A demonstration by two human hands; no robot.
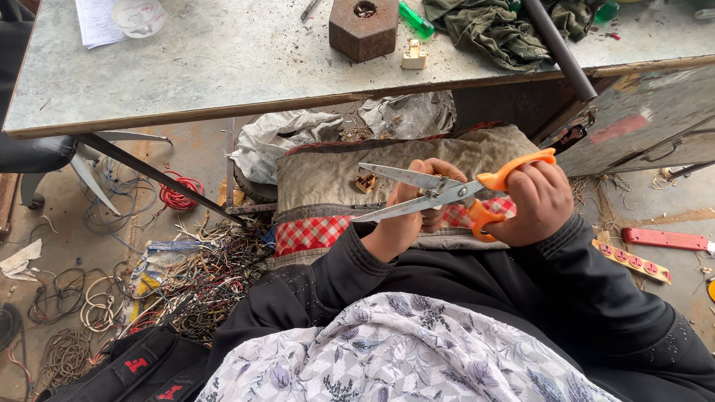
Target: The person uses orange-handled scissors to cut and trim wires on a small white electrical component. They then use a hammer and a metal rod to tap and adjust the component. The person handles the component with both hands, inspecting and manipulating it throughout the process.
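My right hand (538,202) grips the orange handles of a pair of scissors (417,193), whose steel blades are spread apart and point left. My left hand (417,201) is closed just behind the blades near the pivot, fingers curled; whatever it pinches is too small to make out. Both hands hover over a grimy cloth cushion with a red-and-white checked strip (320,231) below the table edge. Black sleeves cover both arms.
A metal-topped table (223,67) spans the top, carrying a rusty hexagonal block (363,28), green-handled tool (415,20), olive rag (491,30) and paper (100,21). Tangled wires (201,275) lie on the floor at left; a red strip (664,239) lies at right.
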